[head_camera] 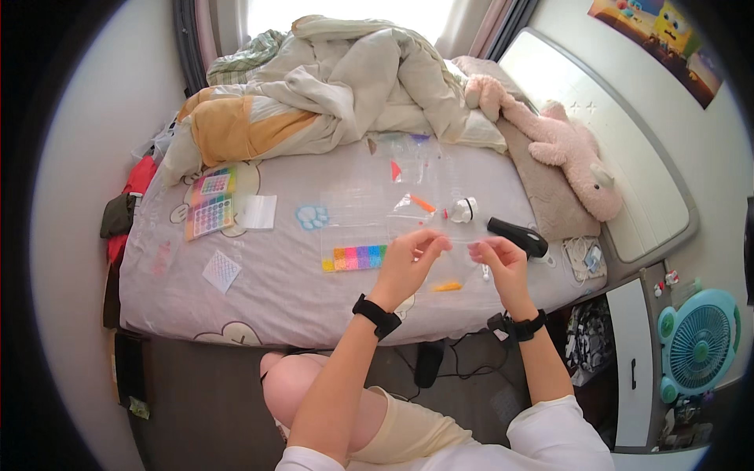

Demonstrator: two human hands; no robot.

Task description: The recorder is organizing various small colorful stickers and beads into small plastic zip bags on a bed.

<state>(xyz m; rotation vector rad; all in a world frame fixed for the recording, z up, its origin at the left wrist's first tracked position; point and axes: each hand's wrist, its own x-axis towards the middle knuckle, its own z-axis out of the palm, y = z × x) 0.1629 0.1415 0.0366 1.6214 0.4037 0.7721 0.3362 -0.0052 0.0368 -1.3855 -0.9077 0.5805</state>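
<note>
My left hand (415,253) and my right hand (502,262) are raised over the near side of the bed, thumbs and fingertips pinched. Between them a very thin, pale clear strand is faintly visible. Below my left hand lies a compartment tray of small coloured beads (357,258), partly hidden by that hand. An orange piece in clear plastic (422,203) and a small clear container with red on it (461,210) lie beyond my hands. A yellow packet (447,287) rests between my wrists. Beside my right hand is a black handheld device (518,236).
Coloured sheets (210,216), a white packet (260,212) and a patterned paper square (222,271) lie at the left. A rumpled quilt (365,82) covers the far side; a pink plush toy (568,147) lies at the right. A turquoise fan (700,347) stands beside the bed.
</note>
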